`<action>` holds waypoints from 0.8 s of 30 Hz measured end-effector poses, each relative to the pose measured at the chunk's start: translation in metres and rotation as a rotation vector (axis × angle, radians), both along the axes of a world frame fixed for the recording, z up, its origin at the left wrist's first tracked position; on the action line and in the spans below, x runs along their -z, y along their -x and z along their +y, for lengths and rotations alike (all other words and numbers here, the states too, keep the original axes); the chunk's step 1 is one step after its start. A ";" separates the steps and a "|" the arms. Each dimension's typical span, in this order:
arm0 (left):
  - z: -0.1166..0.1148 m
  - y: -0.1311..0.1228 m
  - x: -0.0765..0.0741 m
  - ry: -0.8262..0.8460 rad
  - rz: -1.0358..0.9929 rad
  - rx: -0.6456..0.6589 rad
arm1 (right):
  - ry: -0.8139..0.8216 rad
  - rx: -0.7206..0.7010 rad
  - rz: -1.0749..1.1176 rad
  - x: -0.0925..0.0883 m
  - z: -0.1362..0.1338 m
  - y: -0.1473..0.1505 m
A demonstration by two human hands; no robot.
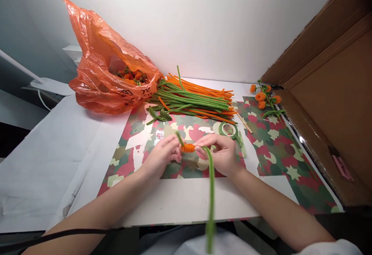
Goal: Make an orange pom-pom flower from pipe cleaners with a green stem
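Note:
A small coil of orange pipe cleaner is held up over the middle of the table, between my two hands. My left hand has its fingers curled at the coil's left end, where a short green tip sticks up. At the other end, my right hand pinches the coil between thumb and forefinger. From those fingers a long green pipe cleaner arches over and hangs down toward my lap. Behind my hands lies a bundle of green and orange pipe cleaners, with several short folded green pieces in front of it.
An orange plastic bag with orange flowers inside stands back left. A roll of green tape and a wooden stick lie beyond my right hand. Finished orange flowers rest by the cardboard box; a pink cutter lies right.

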State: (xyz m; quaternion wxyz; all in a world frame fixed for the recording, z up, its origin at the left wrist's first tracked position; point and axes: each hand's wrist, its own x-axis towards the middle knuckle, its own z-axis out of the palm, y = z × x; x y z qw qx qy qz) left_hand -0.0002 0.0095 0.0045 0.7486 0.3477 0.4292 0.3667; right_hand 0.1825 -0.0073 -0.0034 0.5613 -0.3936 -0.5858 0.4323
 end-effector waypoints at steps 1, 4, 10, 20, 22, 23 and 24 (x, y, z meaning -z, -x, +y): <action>0.001 0.000 -0.001 0.004 -0.020 -0.041 | -0.114 0.053 -0.067 0.001 0.001 -0.002; 0.002 -0.001 -0.003 0.045 -0.114 0.029 | -0.351 0.081 -0.171 0.001 0.003 -0.006; -0.003 -0.002 -0.003 0.004 -0.115 0.144 | -0.368 -0.004 -0.189 -0.002 0.003 -0.007; -0.002 -0.001 -0.009 -0.077 -0.039 0.178 | -0.301 -0.010 -0.173 -0.003 0.003 -0.004; -0.002 0.001 -0.008 -0.119 0.018 0.204 | -0.322 -0.060 -0.167 -0.005 0.004 -0.005; -0.002 0.001 -0.008 -0.146 0.053 0.204 | -0.331 -0.070 -0.165 -0.005 0.004 -0.005; -0.002 0.001 -0.009 -0.174 0.088 0.193 | -0.341 -0.062 -0.164 -0.006 0.003 -0.004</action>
